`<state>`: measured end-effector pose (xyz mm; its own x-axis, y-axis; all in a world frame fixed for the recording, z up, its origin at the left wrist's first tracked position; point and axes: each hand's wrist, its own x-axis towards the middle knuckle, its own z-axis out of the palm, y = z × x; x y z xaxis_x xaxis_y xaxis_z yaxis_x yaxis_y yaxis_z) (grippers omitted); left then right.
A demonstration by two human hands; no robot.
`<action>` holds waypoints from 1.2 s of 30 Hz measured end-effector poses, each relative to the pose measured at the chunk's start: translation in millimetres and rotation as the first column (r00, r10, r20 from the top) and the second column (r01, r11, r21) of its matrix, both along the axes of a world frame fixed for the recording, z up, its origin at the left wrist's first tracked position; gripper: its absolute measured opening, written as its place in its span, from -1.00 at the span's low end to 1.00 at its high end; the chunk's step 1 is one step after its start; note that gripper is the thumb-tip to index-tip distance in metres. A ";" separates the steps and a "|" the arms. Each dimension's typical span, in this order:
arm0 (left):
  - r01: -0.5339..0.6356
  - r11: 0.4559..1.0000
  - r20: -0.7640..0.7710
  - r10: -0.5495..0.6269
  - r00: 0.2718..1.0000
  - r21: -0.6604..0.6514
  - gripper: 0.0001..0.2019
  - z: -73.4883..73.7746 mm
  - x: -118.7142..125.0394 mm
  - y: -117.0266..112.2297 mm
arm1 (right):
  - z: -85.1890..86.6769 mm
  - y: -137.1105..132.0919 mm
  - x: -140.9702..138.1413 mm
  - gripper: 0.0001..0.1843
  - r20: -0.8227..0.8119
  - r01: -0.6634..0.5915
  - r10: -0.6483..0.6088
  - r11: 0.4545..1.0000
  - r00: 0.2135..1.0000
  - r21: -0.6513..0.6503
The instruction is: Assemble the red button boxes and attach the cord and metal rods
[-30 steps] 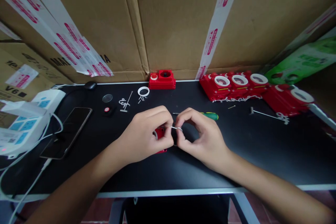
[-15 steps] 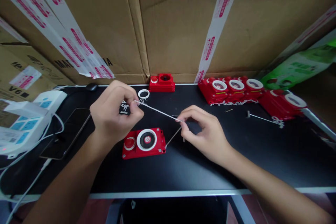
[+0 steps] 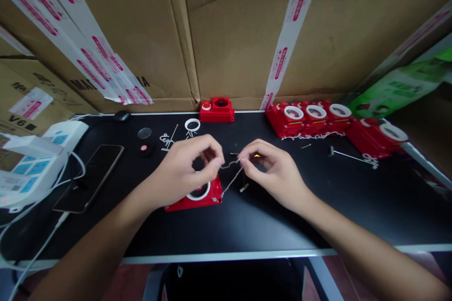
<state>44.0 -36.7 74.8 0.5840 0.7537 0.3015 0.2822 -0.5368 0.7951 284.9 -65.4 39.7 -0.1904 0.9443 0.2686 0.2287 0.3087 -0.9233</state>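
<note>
My left hand (image 3: 187,167) pinches one end of a thin white string (image 3: 229,165) just above a red device with a white ring (image 3: 199,195) lying on the black table (image 3: 247,225). My right hand (image 3: 273,169) pinches the same string a little to the right. The string sags between my two hands and runs down to the device's right edge. My left hand hides most of the device's top.
A row of several red devices (image 3: 314,117) lines the back right, with one more red device (image 3: 216,109) at the back centre. A white ring (image 3: 192,125), a phone (image 3: 90,176) and a white power strip (image 3: 38,160) lie to the left. Cardboard boxes (image 3: 229,33) wall the back.
My left hand, which had pulled the string taut up and to the left, has come back toward my right hand above the device. The string now hangs slack.
</note>
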 end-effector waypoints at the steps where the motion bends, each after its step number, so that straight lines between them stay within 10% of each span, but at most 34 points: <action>1: 0.007 0.999 -0.062 -0.005 0.998 0.035 -0.92 -0.6 2.8 -2.9 | 0.9 -0.4 -0.4 -0.96 -0.020 -0.015 0.015 1.000 1.000 -0.010; 18: 0.090 0.984 -0.125 -0.110 0.986 -0.155 -0.86 4.6 5.0 -5.8 | -1.9 -2.8 -4.1 -0.90 -0.112 -0.001 -0.001 1.000 0.994 -0.017; 36: 0.119 0.937 0.268 -0.028 0.963 -0.329 -0.92 8.0 0.8 -0.2 | -11.0 5.7 -4.9 -0.91 0.198 -0.135 0.140 0.990 0.970 -0.039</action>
<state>44.8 -36.9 82.8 0.5792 0.7946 0.1820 0.0152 -0.2338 0.9722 280.0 -59.7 28.6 -0.3666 0.9111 0.1886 0.3663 0.3277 -0.8709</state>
